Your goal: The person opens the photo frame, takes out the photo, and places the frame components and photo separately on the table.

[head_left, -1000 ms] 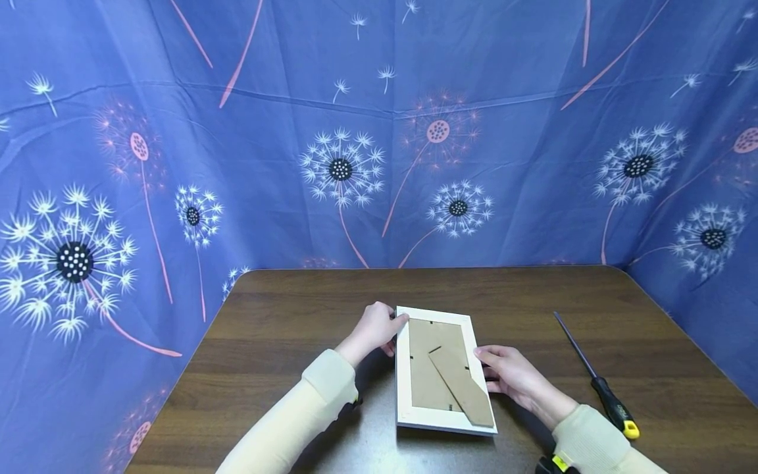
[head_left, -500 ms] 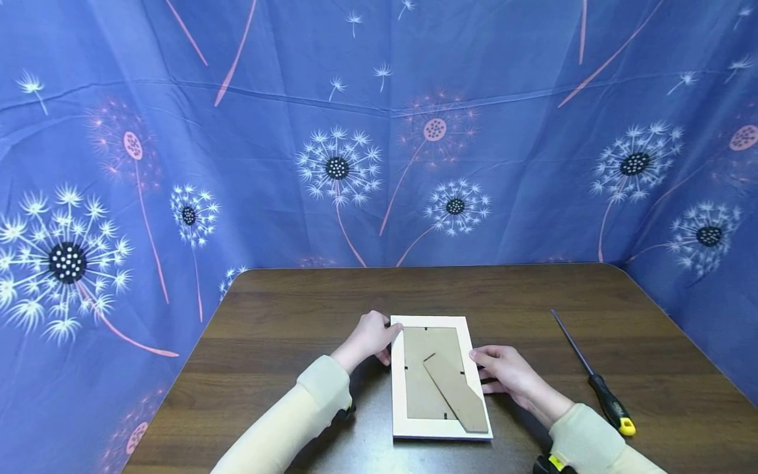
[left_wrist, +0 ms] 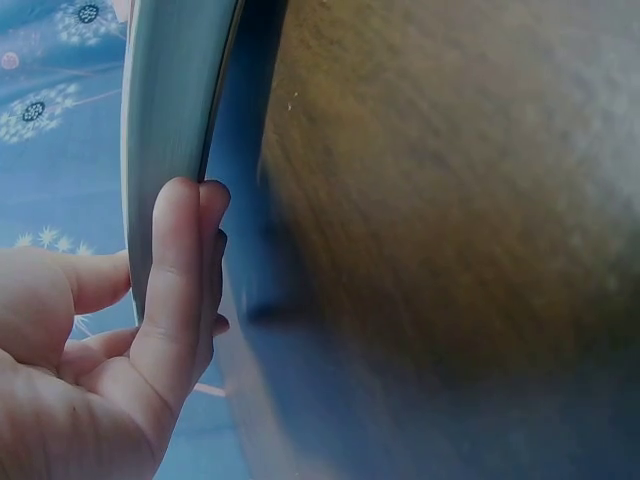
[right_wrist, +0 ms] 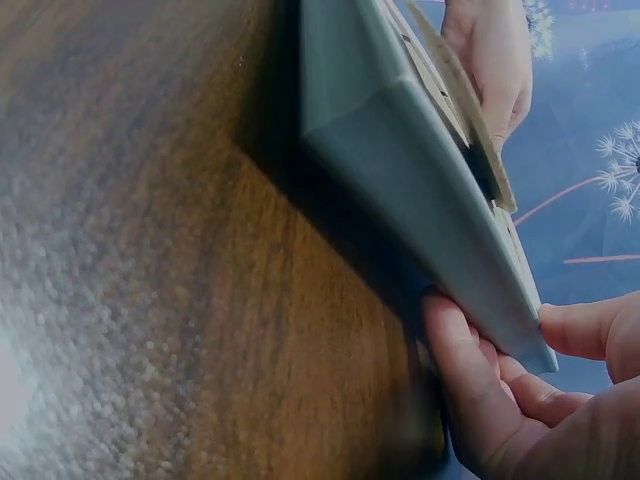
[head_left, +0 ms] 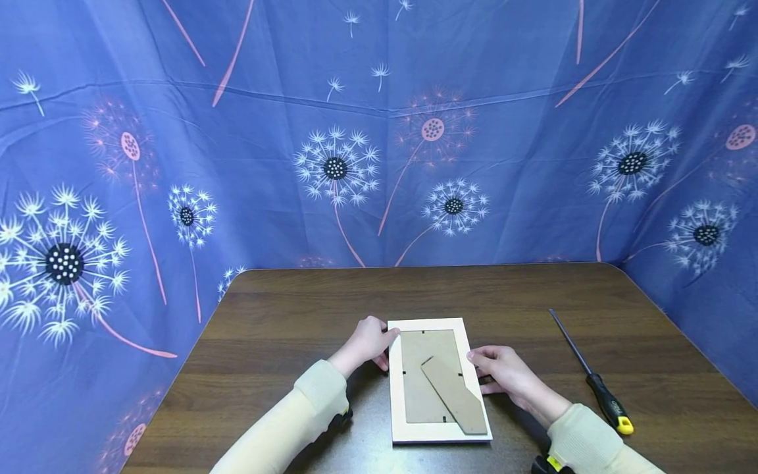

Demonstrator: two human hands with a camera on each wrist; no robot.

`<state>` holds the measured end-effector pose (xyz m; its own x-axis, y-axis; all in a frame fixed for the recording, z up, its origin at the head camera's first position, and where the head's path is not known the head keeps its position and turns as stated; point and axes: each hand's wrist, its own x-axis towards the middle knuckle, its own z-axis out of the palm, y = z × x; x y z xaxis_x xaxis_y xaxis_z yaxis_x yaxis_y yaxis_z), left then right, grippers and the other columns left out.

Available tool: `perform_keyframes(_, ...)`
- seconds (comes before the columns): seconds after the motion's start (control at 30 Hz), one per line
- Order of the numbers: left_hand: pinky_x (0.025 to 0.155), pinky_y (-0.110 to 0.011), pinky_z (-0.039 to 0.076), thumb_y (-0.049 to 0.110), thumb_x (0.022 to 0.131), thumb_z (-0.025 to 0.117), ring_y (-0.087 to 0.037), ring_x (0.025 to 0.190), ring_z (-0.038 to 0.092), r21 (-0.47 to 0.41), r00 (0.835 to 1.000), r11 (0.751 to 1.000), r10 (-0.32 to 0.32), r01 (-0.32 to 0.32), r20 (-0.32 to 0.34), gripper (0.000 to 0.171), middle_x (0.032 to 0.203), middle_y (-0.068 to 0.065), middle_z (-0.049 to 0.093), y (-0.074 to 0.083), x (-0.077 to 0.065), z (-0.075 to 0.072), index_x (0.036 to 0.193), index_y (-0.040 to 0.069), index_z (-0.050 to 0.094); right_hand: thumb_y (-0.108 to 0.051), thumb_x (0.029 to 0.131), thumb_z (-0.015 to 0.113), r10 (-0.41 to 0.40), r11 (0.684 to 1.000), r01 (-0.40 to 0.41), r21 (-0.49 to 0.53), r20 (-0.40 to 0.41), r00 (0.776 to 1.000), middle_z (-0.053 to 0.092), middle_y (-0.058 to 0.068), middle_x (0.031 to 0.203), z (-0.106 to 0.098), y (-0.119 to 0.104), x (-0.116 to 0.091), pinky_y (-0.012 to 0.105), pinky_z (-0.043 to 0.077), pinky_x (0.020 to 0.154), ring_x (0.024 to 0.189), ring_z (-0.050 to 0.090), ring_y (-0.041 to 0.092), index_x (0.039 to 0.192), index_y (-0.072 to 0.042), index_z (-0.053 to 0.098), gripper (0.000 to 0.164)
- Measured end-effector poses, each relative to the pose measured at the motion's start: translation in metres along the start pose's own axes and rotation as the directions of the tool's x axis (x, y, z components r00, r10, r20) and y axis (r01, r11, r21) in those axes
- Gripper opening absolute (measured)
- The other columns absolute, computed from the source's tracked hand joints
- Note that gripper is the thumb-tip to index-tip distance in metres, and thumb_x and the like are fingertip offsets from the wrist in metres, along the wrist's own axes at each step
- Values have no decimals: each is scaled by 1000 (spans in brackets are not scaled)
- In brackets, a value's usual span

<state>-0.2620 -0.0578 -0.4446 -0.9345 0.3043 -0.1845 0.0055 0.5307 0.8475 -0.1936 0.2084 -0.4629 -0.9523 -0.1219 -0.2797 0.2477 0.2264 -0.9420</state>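
Note:
A white picture frame (head_left: 397,395) lies back side up, showing its brown backing board (head_left: 428,388) and a slanted easel stand (head_left: 458,398). My left hand (head_left: 366,343) grips the frame's left edge near the far corner, thumb on the back. In the left wrist view the fingers (left_wrist: 172,260) are against the frame's side and underside. My right hand (head_left: 508,374) pinches the right edge around its middle. The right wrist view shows the thumb (right_wrist: 580,328) on the back and fingers beneath the frame's edge, close over the table.
A screwdriver (head_left: 604,395) with a black and yellow handle lies on the brown wooden table (head_left: 284,316), right of the right hand. Behind and at both sides hangs a blue cloth (head_left: 266,197) with dandelion prints.
The picture frame has come down and slightly toward me, from a tilted pose to a more level, straighter one. Both hands have kept hold of its edges.

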Motion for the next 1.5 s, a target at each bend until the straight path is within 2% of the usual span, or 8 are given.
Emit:
perform_keyframes(0.2, 51, -29, 58, 24, 96, 54, -20, 40, 62, 7, 1000, 1000, 0, 0, -1, 31, 50, -11, 61, -3, 1, 2, 76, 2, 59, -16, 96, 53, 14, 999, -17, -38, -56, 998, 62, 8, 80, 2, -2, 0, 33, 59, 62, 71, 61, 16, 116, 14, 53, 37)
perform_keyframes(0.37, 49, -30, 58, 26, 96, 55, -20, 41, 62, -2, 1000, 1000, 3, -3, -13, 29, 52, -10, 62, -6, 5, 3, 83, 2, 62, -13, 94, 55, -46, 990, 31, -141, -106, 993, 61, 7, 75, 5, -5, -2, 30, 56, 56, 66, 58, 16, 112, 16, 57, 34)
perform_keyframes(0.5, 46, -29, 57, 26, 96, 56, -19, 40, 62, -4, 999, 1000, 9, -9, -32, 29, 51, -10, 62, -6, 6, 5, 83, 1, 62, -11, 92, 58, -98, 974, 66, -218, -138, 986, 63, 7, 73, 7, -6, -2, 30, 55, 53, 63, 59, 16, 111, 16, 58, 33)
perform_keyframes(0.7, 44, -28, 56, 21, 93, 59, -20, 40, 62, 21, 998, 999, 27, -26, -64, 26, 51, -9, 61, -2, 0, 7, 77, 0, 62, -8, 90, 60, -142, 960, 100, -260, -149, 979, 66, 9, 73, 8, -4, -2, 31, 57, 51, 59, 62, 17, 111, 16, 58, 32)
perform_keyframes(0.83, 44, -27, 55, 16, 91, 63, -20, 42, 63, 34, 996, 999, 40, -38, -74, 21, 53, -9, 61, 2, -2, 8, 82, -2, 66, -9, 89, 61, -168, 953, 117, -279, -165, 972, 67, 10, 72, 7, -3, -2, 29, 57, 50, 57, 63, 17, 110, 14, 60, 32)
perform_keyframes(1.07, 42, -27, 55, 12, 88, 66, -20, 43, 63, 23, 996, 999, 27, -25, -82, 18, 57, -9, 63, 3, 0, 10, 88, -6, 69, -11, 89, 63, -191, 943, 132, -306, -171, 967, 68, 11, 72, 7, -2, -2, 28, 57, 49, 54, 64, 16, 109, 12, 63, 31)
perform_keyframes(1.5, 43, -24, 54, 15, 86, 69, -17, 41, 62, 197, 992, 980, 46, -22, -114, 18, 52, -7, 61, 10, -2, 10, 82, -3, 71, -11, 88, 64, -223, 914, 155, -374, -148, 963, 68, 10, 67, 5, -1, 0, 27, 56, 46, 48, 63, 15, 106, 11, 66, 29)
